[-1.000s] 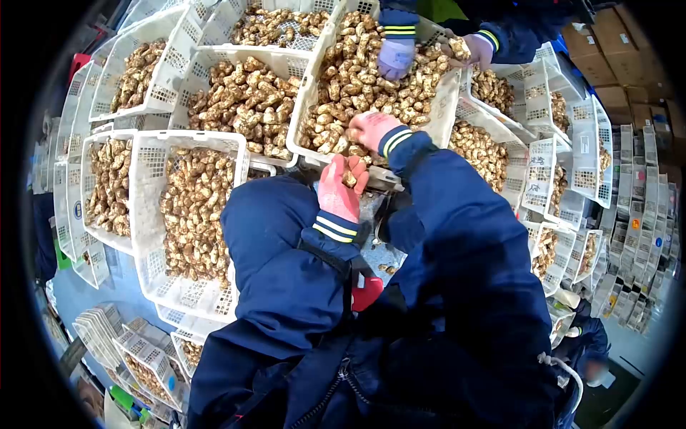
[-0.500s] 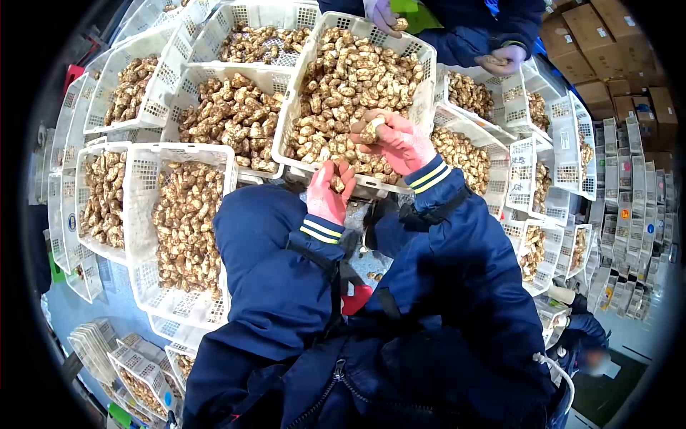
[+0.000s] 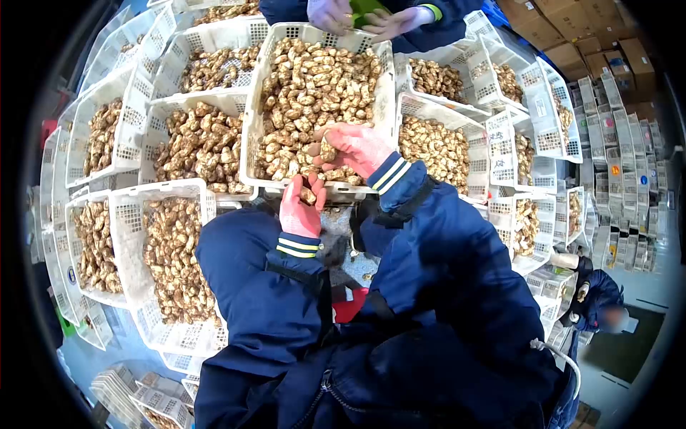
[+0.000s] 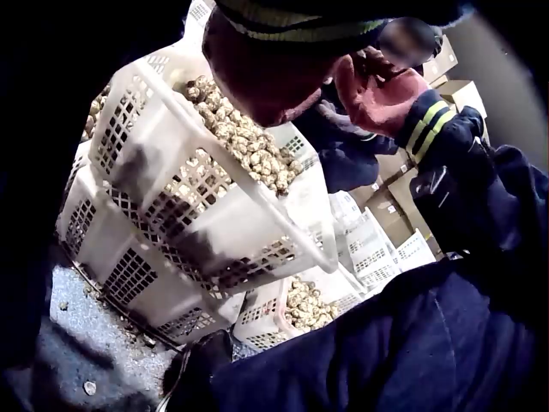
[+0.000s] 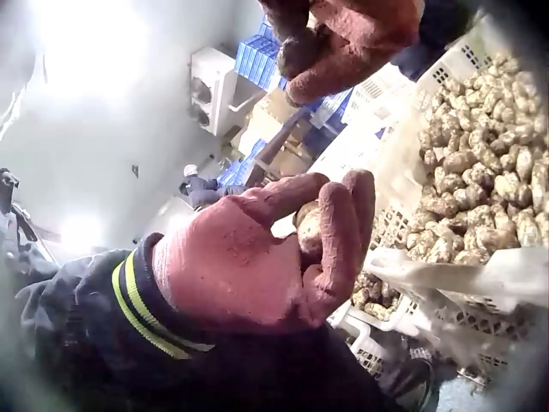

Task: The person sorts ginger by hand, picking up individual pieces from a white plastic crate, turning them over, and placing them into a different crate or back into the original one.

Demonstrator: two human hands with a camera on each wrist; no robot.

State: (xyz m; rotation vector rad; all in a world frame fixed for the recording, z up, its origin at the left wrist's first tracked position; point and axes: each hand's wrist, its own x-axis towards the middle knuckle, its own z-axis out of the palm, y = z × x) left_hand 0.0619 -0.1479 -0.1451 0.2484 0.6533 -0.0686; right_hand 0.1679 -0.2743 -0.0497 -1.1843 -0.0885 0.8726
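Note:
Pink-gloved hands meet at the near edge of a white basket (image 3: 250, 146) of knobbly brown-and-cream pieces (image 3: 314, 79). My left hand (image 3: 301, 209), palm up just outside the rim, curls its fingers round one piece (image 3: 307, 195); the right wrist view also shows that hand (image 5: 249, 257) and its piece (image 5: 309, 233). Over the basket, my right hand (image 3: 359, 148) pinches another piece (image 3: 328, 150), which looks dark in the right wrist view (image 5: 298, 53). In the left wrist view, my left hand (image 4: 266, 69) is dark and close, with my right hand (image 4: 377, 96) beyond.
Filled white baskets stand left (image 3: 118, 250) and right (image 3: 404, 107) of the middle one. Another person's gloved hands (image 3: 389, 23) are at its far end. Cardboard boxes (image 3: 572, 25) are stacked at the upper right. Speckled floor (image 4: 77, 343) shows below the baskets.
My right hand has risen from the pieces with one pinched and come nearer my left hand. The other person's hands have withdrawn from the basket. The head view has shifted.

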